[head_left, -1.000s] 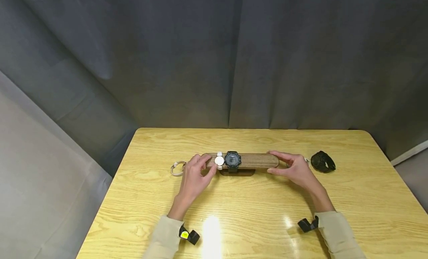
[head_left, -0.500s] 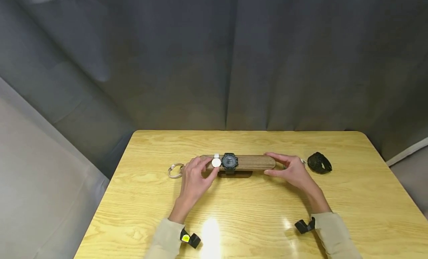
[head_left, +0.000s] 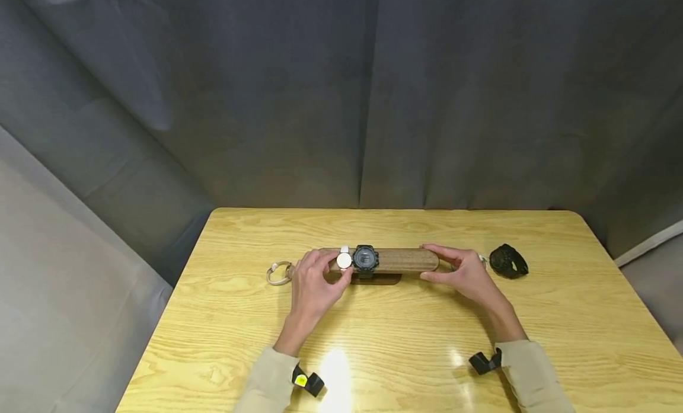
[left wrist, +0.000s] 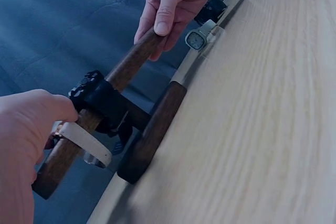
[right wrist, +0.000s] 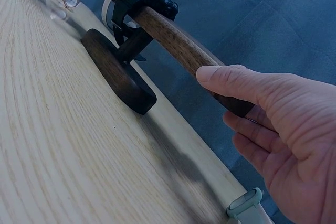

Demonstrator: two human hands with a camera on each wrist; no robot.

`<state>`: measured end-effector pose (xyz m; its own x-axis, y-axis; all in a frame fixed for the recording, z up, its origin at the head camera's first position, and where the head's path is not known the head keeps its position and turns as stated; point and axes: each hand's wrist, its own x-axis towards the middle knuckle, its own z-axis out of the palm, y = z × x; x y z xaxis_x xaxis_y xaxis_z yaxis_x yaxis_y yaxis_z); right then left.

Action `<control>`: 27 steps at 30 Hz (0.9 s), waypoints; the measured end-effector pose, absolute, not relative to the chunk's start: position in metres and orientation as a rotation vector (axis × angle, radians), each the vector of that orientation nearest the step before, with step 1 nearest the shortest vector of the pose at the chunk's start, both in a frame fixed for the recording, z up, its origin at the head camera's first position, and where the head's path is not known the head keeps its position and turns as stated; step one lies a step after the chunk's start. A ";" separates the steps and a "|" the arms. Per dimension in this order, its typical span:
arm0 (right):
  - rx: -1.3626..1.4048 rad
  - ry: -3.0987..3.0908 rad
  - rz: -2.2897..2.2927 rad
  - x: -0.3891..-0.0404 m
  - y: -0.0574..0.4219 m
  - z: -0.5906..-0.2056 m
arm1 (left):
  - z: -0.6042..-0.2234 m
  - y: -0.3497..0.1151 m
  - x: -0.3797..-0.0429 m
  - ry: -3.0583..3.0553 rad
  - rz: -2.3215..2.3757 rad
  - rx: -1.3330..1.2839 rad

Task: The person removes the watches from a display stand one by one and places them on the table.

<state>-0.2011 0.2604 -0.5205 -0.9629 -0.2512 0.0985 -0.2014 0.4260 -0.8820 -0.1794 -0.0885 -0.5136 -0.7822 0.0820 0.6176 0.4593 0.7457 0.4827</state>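
Observation:
A dark wooden watch stand (head_left: 408,261) with a horizontal bar stands on the table, its base (right wrist: 118,72) below. Around the bar, left of middle, sit a white-strapped round watch (head_left: 344,261) and a chunky black watch (head_left: 365,259), side by side. My left hand (head_left: 313,285) pinches the white watch between thumb and fingers; in the left wrist view its pale strap (left wrist: 86,141) loops under the bar. My right hand (head_left: 471,275) grips the bar's right end, thumb on the near side. Part of the bar's left end is behind my left hand in the head view.
Another black watch (head_left: 508,261) lies on the table (head_left: 427,330) to the right. Beside my right hand is a pale green square-faced watch (left wrist: 196,40), mostly hidden in the head view. A light-banded round watch (head_left: 278,274) rests at the left. Dark curtain (head_left: 288,105) hangs behind.
My left thumb has shifted slightly rightward along the white watch's near edge. The right hand keeps its hold on the bar. The whole head view has drifted a little.

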 end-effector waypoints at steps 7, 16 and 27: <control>-0.427 2.598 -1.617 -0.200 0.261 -0.520 | -0.518 -0.086 -0.178 -2.292 -0.878 -0.384; -0.395 2.586 -1.602 -0.198 0.262 -0.514 | -0.518 -0.084 -0.179 -2.231 -0.923 -0.364; -0.394 2.579 -1.608 -0.197 0.262 -0.515 | -0.515 -0.089 -0.178 -2.244 -0.910 -0.353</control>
<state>-0.1966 0.2621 -0.5147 -0.9640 -0.2563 0.0705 -0.1761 0.4170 -0.8917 -0.1781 -0.0893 -0.5149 -0.7316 -0.0038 0.6817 0.4719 0.7188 0.5105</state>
